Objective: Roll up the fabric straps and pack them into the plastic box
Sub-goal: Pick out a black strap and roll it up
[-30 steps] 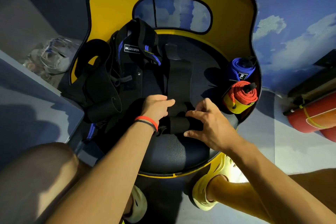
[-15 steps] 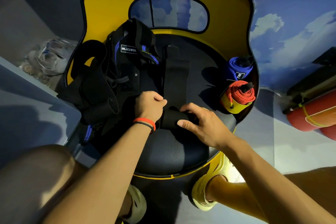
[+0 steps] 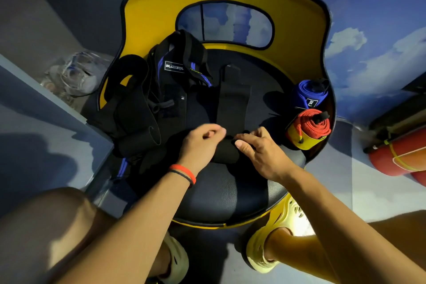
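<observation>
A black fabric strap (image 3: 232, 101) lies along the chair's dark seat (image 3: 230, 193), its near end wound into a thick roll (image 3: 227, 152). My left hand (image 3: 199, 145), with a red and a black band on its wrist, grips the roll's left end with curled fingers. From the right, my right hand (image 3: 260, 152) pinches the roll with thumb and fingers. A rolled blue strap (image 3: 309, 94) and a rolled red strap with yellow (image 3: 309, 130) stand at the seat's right edge. A pile of black straps with blue trim (image 3: 161, 99) covers the seat's left side.
The chair's yellow backrest (image 3: 159, 14) curves behind the seat. A clear plastic container (image 3: 73, 76) sits on the floor at the left. A grey ledge (image 3: 46, 136) runs along the left. Red cylinders (image 3: 401, 157) lie at the right. My knees and yellow shoes flank the chair's front.
The roll has grown thicker and moved a little up the strap. Both hands have turned it forward and sit closer together on it.
</observation>
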The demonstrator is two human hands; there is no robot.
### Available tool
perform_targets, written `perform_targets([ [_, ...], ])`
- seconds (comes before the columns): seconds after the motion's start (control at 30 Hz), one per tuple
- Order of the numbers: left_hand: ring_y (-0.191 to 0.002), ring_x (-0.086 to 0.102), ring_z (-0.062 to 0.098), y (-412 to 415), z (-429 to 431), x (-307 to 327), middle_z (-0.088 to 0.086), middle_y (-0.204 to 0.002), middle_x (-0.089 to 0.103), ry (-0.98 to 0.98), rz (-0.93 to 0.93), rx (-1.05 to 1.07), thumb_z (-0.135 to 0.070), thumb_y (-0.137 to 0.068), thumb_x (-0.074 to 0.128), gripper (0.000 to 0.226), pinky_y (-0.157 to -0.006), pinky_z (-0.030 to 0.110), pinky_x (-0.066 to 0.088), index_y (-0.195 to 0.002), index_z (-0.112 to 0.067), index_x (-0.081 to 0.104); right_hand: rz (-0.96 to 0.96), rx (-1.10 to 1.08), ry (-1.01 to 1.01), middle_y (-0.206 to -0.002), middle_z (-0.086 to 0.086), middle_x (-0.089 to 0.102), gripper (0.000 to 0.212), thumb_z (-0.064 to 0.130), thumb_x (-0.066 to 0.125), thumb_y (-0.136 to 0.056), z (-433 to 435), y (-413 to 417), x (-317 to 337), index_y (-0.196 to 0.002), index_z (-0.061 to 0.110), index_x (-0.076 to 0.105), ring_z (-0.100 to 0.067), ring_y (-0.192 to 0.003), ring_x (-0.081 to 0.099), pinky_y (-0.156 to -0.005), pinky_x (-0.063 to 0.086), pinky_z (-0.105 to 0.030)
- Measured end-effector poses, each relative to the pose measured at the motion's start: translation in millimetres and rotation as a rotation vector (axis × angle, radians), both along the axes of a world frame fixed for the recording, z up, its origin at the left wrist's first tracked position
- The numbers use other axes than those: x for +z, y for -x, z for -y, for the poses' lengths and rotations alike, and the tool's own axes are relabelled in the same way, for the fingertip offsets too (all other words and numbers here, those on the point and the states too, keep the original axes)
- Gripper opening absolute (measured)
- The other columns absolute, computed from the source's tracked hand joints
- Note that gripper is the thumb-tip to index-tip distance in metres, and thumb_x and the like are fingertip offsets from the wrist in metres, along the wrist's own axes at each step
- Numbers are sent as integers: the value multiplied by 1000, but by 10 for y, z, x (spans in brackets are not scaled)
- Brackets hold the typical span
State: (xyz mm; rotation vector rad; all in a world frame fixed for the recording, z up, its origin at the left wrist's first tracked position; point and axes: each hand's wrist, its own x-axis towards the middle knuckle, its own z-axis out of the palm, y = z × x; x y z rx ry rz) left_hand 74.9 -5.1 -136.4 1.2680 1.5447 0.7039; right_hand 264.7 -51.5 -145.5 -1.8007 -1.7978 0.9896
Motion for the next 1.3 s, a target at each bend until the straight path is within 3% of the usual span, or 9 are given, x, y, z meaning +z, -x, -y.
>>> perform_targets([
  [0.23,-111,55,1,143,107,-40,-12,-122,57,-99,-130,-261,-39,-85,77,34,-84,5,36,-116,-25,74,67,-81,-131,-100,7,49,34,55,48,-100,42,79,28,-117,28,58,-13,-92,54,-83,51,-40],
  [0.43,-95,65,3,87,95,-31,-10,-100,71,-107,-92,-180,-46,-83,77,26,-78,14,46,-96,-24,77,103,90,-199,-116,9,48,71,39,87,-75,178,-9,-6,-135,24,52,-13,-106,52,-89,47,-29],
  [0.57,-85,63,7,-11,160,78,-9,-88,69,-37,-169,-133,-52,-85,73,34,-70,22,48,-93,-20,69,118,67,-147,-119,3,46,78,51,88,-70,146,-163,19,-137,23,61,-13,-109,50,-94,44,-23],
  [0.7,-87,64,16,2,250,116,-5,-89,66,17,-230,-256,-55,-87,66,33,-75,33,54,-93,-23,62,90,121,14,-110,4,52,73,67,75,-63,114,-304,151,-125,28,70,-3,-97,52,-79,37,-5],
  [0.83,-102,64,13,64,233,96,-11,-107,63,92,-107,-345,-57,-75,76,40,-91,43,58,-106,-34,65,-24,106,107,-107,4,55,32,44,84,-77,111,-288,188,-105,39,69,0,-95,55,-73,41,-11],
  [0.93,-109,63,15,81,176,94,-8,-118,59,136,-37,-380,-58,-62,80,52,-93,44,58,-109,-43,68,-56,93,61,-109,8,56,44,49,76,-70,150,-256,180,-110,39,62,-1,-98,55,-79,41,-12],
  [1.0,-106,66,15,95,148,147,-5,-118,60,170,9,-405,-45,-66,87,51,-91,41,59,-114,-34,71,-90,85,22,-114,6,59,49,48,76,-71,185,-266,166,-114,35,59,-10,-102,58,-87,48,-25],
  [1.17,-90,73,16,68,149,173,-1,-93,76,108,16,-368,-38,-86,77,14,-85,44,61,-94,-27,76,-9,72,-57,-113,4,56,52,57,71,-84,194,-292,140,-127,29,62,-13,-104,56,-93,49,-34],
  [1.3,-82,71,26,38,158,97,9,-80,71,19,-171,-255,-81,-67,61,71,-75,51,61,-79,-12,68,106,89,-82,-114,3,47,85,63,78,-73,187,-263,93,-141,17,56,-12,-104,49,-88,42,-23],
])
